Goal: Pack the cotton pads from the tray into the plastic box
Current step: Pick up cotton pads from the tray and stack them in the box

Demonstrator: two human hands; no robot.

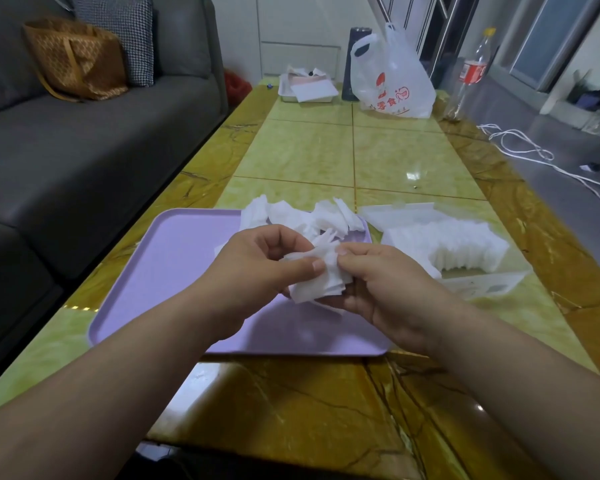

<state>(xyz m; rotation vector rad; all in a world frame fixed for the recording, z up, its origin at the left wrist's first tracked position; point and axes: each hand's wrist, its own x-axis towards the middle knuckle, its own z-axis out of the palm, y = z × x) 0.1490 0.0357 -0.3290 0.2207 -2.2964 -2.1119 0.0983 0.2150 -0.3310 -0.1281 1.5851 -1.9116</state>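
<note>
1. The long stone table (326,154) serves as the work surface. The lilac tray (174,271) is laid at its near end.
2. The plastic box (489,285) is set just beside the tray's right edge, with its top open.
3. A packed row (444,244) of cotton pads is seen inside the box, stood on edge and leaning. The box is judged to be already well filled.
4. A loose heap (305,216) of pads is left at the tray's far right corner, some spilling over the rim, so the packing is judged unfinished.
5. The left hand (257,268) and the right hand (388,292) are raised above the tray. Both are closed on one small stack (321,282) of pads, which is pinched between thumbs and curled fingers.
6. The stack is held fanned and uneven, so the step in hand is judged to be squaring it up. For this to be done well:
   - The edges should be tapped level between the fingers before the stack is carried across.
   - Light pressure is advised, since soft pads are easily creased or peeled apart.
   - The stack is best slid in upright against the row, at its open end, so that the leaning pads are propped rather than crushed.
</note>
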